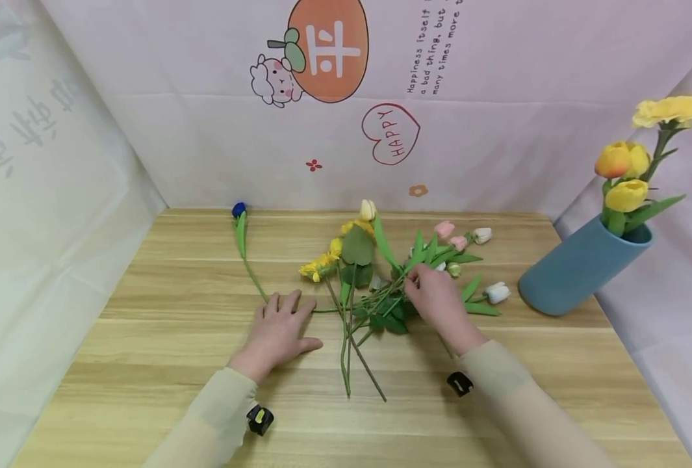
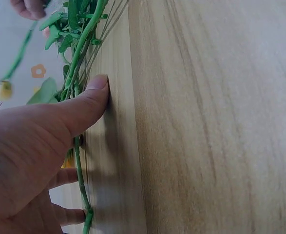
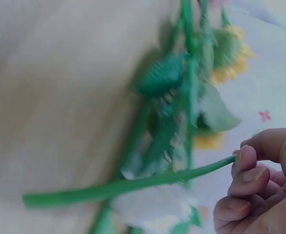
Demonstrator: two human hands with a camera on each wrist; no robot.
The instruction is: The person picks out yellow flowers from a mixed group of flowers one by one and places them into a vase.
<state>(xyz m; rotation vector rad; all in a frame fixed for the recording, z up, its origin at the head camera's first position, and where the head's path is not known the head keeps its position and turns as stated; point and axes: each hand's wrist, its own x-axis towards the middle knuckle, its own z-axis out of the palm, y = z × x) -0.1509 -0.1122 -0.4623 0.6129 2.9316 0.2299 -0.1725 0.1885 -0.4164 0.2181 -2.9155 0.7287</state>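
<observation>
My right hand [image 1: 436, 296] is over the right part of a heap of artificial flowers. Its thumb and fingers pinch a green stem [image 3: 133, 184], whose cut end sticks out past the fingertips. That stem belongs to a cream tulip [image 1: 368, 209], blurred in the left wrist view. My left hand [image 1: 278, 331] rests on the table with fingers spread, across the long stem of a blue flower [image 1: 239, 209]. In the left wrist view, that stem runs under its fingers [image 2: 67, 215]. Yellow flowers [image 1: 318, 267], pink tulips [image 1: 444, 229] and white tulips [image 1: 497, 292] lie between and beyond the hands.
A blue vase [image 1: 582, 266] holding several yellow flowers [image 1: 626, 195] stands at the right of the wooden table [image 1: 164, 364]. Loose stems cross in the middle, pointing toward the front. Printed white cloth [image 1: 205, 143] hangs behind and at both sides.
</observation>
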